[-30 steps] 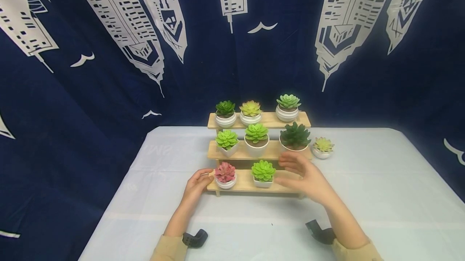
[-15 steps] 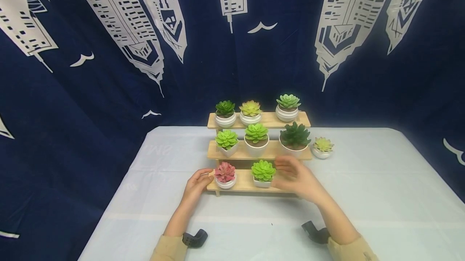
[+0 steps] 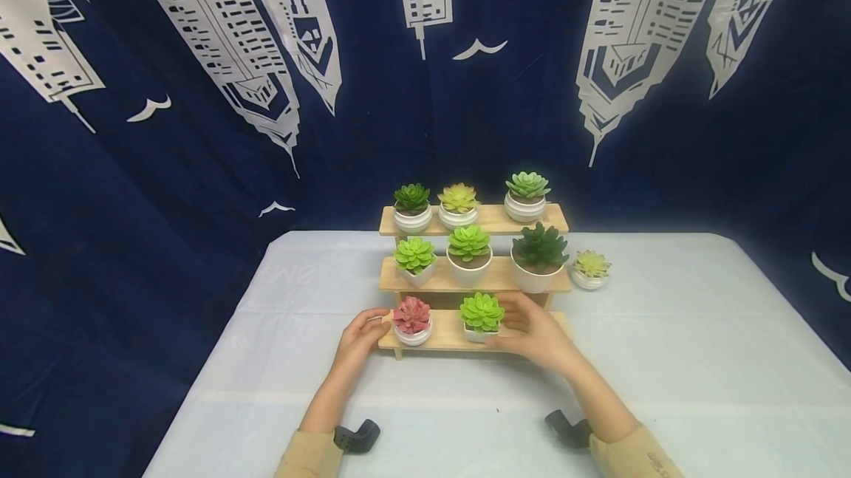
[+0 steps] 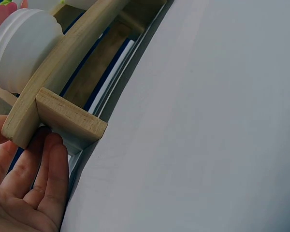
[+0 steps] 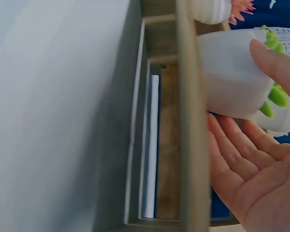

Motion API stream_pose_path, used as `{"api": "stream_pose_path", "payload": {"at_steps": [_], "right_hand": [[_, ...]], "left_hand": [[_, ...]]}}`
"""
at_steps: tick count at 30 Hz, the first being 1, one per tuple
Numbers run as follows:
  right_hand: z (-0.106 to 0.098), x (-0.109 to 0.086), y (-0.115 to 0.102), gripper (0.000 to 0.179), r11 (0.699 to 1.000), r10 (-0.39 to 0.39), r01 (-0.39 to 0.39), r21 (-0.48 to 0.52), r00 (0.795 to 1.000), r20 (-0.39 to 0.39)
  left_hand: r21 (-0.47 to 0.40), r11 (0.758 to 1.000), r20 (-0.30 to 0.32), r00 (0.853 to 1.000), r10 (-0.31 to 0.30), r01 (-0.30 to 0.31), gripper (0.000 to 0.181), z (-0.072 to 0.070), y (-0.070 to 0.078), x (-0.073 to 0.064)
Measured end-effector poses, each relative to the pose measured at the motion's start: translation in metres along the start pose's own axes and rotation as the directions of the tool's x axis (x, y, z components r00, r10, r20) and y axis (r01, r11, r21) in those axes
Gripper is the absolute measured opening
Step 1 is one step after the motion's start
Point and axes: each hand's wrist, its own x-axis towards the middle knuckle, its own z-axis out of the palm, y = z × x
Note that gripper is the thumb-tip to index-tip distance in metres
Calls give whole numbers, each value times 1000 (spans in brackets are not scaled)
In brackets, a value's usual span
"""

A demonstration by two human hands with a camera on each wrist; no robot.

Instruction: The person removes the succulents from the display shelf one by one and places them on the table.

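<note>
A three-tier wooden plant stand (image 3: 439, 341) holds small potted succulents. My left hand (image 3: 361, 337) holds the left end of its bottom shelf; in the left wrist view the fingers (image 4: 53, 164) lie under the board beside the leg. Next to that hand, a red succulent (image 3: 412, 315) sits in a round white pot. My right hand (image 3: 535, 334) is around the right side of a bright green succulent (image 3: 482, 310) in a white pot on the same shelf. In the right wrist view its thumb (image 5: 275, 63) lies over the pot (image 5: 234, 72), with the other fingers along the pot's side.
Several succulents in white pots stand on the middle shelf (image 3: 435, 284) and top shelf (image 3: 492, 221). A pale yellow-green succulent (image 3: 590, 271) stands on the white table (image 3: 665, 360) right of the stand. A dark blue printed curtain (image 3: 425, 131) hangs behind.
My right hand has moved left along the bottom shelf and closed in around the bright green succulent's pot. My left hand stays at the shelf end.
</note>
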Motion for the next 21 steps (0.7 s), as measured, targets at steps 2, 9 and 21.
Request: {"api": "stream_pose_path", "payload": {"at_steps": [2,9,21], "right_hand": [[2,1,0,70,1000,24,-24,-18,1000,-10],[4,1,1,70,995,85,-86,-57,996,-29],[-2,0,2,69,998,64,-65,-10,995,-80]], "left_hand": [[0,1000,3,1000,3,-3,35,0,0,-1],[11,1000,1,1000,2,-2,35,0,1,-1],[-3,1000,-3,1000,0,0,35,-1,-1,1]]}}
